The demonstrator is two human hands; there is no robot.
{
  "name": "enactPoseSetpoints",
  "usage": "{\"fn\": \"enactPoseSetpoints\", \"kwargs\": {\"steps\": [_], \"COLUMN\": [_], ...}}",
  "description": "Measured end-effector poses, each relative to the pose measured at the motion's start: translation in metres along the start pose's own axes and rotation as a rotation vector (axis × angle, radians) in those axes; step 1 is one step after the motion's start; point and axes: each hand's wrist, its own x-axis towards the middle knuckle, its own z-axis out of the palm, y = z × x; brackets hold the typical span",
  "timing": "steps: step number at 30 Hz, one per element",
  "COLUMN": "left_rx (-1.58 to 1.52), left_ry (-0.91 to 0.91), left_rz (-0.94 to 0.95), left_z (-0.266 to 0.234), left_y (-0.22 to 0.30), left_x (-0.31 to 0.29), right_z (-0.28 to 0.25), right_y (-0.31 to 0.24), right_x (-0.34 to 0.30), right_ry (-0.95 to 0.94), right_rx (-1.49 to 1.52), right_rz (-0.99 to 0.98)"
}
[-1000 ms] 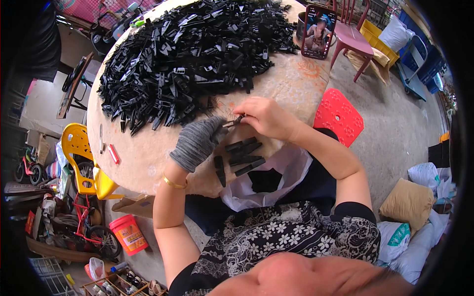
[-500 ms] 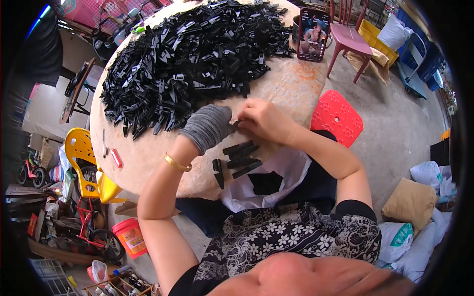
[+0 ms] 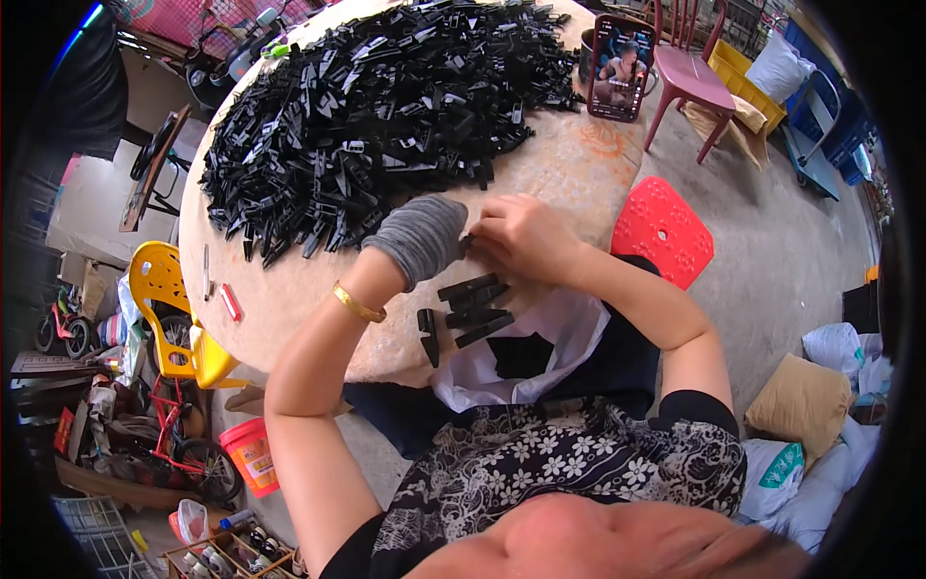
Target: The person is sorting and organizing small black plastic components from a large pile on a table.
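Observation:
My left hand (image 3: 424, 239), in a grey ribbed glove or wrap and with a gold bangle at the wrist, is closed near the table's near side. Beside it my bare right hand (image 3: 524, 236) pinches with bent fingers. Between them is a small black plastic piece (image 3: 467, 243), mostly covered by the fingers. Just below the hands lie several long black plastic pieces (image 3: 475, 307) in a loose row, and a single black piece (image 3: 428, 337) sits apart to their left. Beyond my hands a large heap of black plastic pieces (image 3: 376, 116) covers much of the round table (image 3: 280, 318).
A phone (image 3: 619, 69) stands propped at the far right of the table. A red lighter-like object (image 3: 230, 302) and a thin pen-like tool (image 3: 206, 273) lie at the left. A white plastic bag (image 3: 559, 352) hangs over my lap. A red stool (image 3: 664, 232) and yellow chair (image 3: 159, 309) flank the table.
The hands stay together at the small black piece, with only slight finger movement. The whole view has shifted a little; the heap and the row of pieces look the same.

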Motion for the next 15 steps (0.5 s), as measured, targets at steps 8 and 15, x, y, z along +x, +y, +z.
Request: {"fn": "enactPoseSetpoints", "kwargs": {"steps": [8, 15], "left_rx": [-0.203, -0.603], "left_ry": [0.145, 0.34], "left_rz": [-0.047, 0.061], "left_z": [0.022, 0.049], "left_y": [-0.008, -0.005], "left_x": [-0.018, -0.047], "right_z": [0.009, 0.0], "right_y": [0.003, 0.001], "right_x": [0.006, 0.021], "right_ry": [0.068, -0.198], "right_rx": [0.213, 0.538], "right_rz": [-0.041, 0.228]}}
